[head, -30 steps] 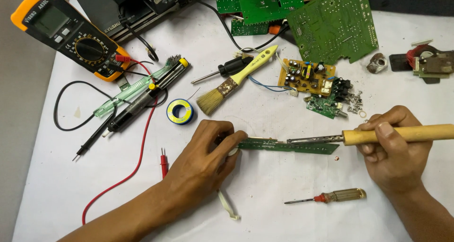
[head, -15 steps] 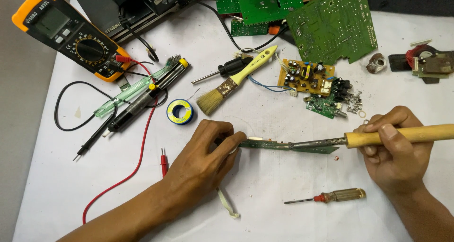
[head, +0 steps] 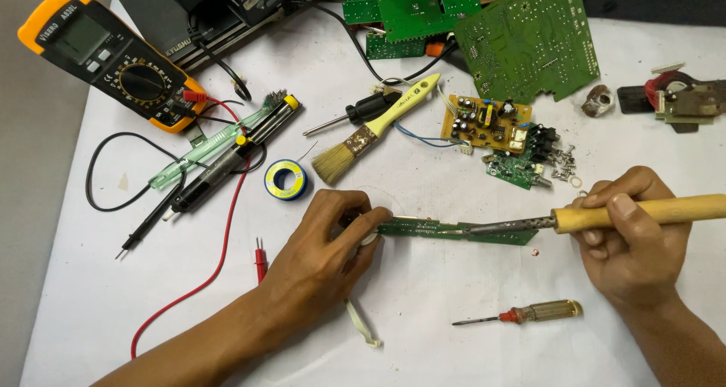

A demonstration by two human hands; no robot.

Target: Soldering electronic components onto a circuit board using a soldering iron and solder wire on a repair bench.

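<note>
1. here, the left hand [head: 325,239] was curled shut on one end of a thin green circuit strip [head: 454,230]; its fingertips hid that end, so the pinch itself was hard to see.
2. the right hand [head: 631,239] was closed around the wooden handle of a soldering iron [head: 605,217], and the handle ran off the right edge.
3. the iron's metal tip lay on the strip, but the exact touching spot was too small to make out.
4. the strip lay on the white table [head: 423,311], between both hands.
5. a small screwdriver [head: 522,313] lay just below, and a paintbrush [head: 374,130] lay above.
6. the big green boards [head: 529,39] were cut off at the top.
</note>
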